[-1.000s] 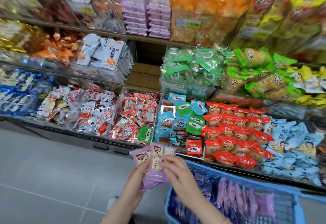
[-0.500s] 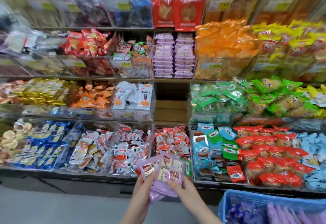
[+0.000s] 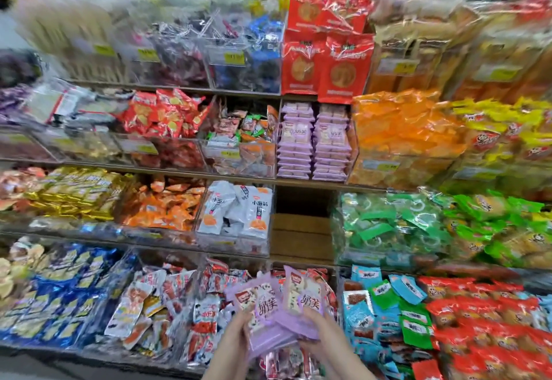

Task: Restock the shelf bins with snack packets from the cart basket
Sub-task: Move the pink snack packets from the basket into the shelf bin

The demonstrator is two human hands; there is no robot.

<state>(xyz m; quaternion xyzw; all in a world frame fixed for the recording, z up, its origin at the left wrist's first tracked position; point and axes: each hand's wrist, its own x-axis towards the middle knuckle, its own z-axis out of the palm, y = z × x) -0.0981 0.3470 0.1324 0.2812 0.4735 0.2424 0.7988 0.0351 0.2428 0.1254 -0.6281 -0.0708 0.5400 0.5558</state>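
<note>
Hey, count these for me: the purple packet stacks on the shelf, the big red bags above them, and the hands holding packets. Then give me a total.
Purple packet stacks: 2
Big red bags: 4 fronts showing
Hands on the held packets: 2, left hand and right hand
Total: 8

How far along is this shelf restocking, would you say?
Done: two stacks of purple packets already stand on an upper shelf. In hand: the left hand and right hand together grip a bundle of matching packets, held low, well below those stacks. Left: that bundle is not yet in any bin. The cart basket is out of view, so how much remains I cannot tell.
</note>
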